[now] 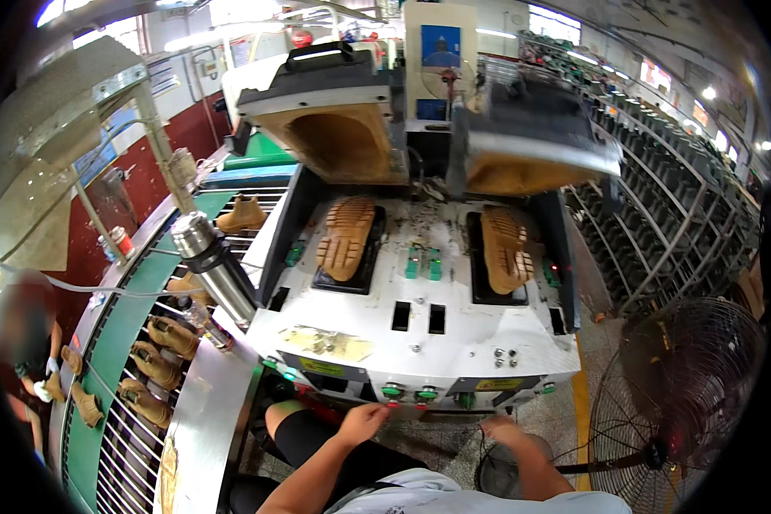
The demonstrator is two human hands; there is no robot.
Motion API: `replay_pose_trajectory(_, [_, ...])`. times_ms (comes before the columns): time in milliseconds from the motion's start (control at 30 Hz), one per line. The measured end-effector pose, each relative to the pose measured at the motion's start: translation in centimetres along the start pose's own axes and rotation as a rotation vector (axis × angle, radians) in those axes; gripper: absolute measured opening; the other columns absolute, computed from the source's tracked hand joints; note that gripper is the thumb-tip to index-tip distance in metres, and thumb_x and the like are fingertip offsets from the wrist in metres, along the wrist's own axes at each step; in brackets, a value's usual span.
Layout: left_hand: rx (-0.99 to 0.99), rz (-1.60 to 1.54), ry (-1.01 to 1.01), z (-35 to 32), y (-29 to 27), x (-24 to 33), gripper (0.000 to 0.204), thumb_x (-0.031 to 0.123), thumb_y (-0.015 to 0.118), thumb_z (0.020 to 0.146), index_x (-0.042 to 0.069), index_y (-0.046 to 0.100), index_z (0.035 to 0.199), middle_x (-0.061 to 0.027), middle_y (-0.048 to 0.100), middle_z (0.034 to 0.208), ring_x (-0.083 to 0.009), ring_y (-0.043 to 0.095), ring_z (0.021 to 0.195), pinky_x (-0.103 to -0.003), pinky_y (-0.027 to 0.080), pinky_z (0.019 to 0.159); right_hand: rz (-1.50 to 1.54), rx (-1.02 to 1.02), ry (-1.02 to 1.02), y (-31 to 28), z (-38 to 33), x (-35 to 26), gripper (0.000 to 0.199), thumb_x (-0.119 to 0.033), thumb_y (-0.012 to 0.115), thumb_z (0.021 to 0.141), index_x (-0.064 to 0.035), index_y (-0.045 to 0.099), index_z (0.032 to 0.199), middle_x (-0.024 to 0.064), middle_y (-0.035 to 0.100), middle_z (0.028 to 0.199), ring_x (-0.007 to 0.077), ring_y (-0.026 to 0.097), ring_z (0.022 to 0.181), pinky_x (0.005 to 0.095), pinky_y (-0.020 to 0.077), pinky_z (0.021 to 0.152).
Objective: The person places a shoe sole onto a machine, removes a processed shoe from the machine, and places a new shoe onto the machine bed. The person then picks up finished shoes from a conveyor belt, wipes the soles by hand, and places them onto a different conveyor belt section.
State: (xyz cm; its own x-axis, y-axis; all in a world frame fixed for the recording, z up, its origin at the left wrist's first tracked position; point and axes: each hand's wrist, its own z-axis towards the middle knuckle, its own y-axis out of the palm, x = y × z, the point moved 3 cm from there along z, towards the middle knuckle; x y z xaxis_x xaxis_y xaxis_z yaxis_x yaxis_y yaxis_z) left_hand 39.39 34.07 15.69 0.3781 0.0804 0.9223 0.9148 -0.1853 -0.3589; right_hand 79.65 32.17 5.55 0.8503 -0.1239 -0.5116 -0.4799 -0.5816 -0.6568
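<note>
My left hand (366, 421), fingers curled in and no object showing in them, is just below the front panel beside a red button (392, 404). My right hand (504, 430) is smeared by motion below the panel's right part; its fingers cannot be made out. On the white two-station press (420, 334), a tan shoe sole (347, 236) lies tread up on the left black pad. Another tan sole (507, 248) rests tread up on the right pad. The left lid (325, 120) stands raised, its tan hollow showing. The right lid (535, 141) is blurred and tilted up.
At left, a green conveyor (128, 338) and roller rack carry several tan boots (176, 336). A steel flask (214, 265) stands beside the press. A person (38, 360) works at far left. A large fan (685, 394) is at right, before shoe racks (660, 197).
</note>
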Motion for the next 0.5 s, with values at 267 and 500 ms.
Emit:
replay_pose_trajectory(267, [1.139,-0.133,-0.338,-22.1,-19.5,-11.7,0.024,0.016,0.055,0.092,-0.002,0.064,0.08,-0.0025,0.059,0.065,-0.0108,0.052,0.059,-0.027,0.043,0.056,0.781,-0.936,-0.905,-8.2,-2.5,-39.7,0.035,-0.021,0.064,0.089,-0.0056,0.055,0.119,0.0079,0.056,0.113,0.0141,0.054,0.102,0.0311,0.0468,0.087])
replay_pose_trajectory(500, [1.734,0.169,-0.453,-41.9,-24.2,-22.4,0.018,0.014,0.055,0.087,0.001,0.059,0.075,-0.007,0.053,0.064,-0.0193,0.05,0.057,-0.034,0.041,0.054,0.245,0.803,-0.444,-20.5,14.9,-55.5,0.083,-0.034,0.071,0.075,-0.0103,0.03,0.143,0.0226,0.034,0.141,0.0389,0.041,0.126,0.0447,0.0359,0.104])
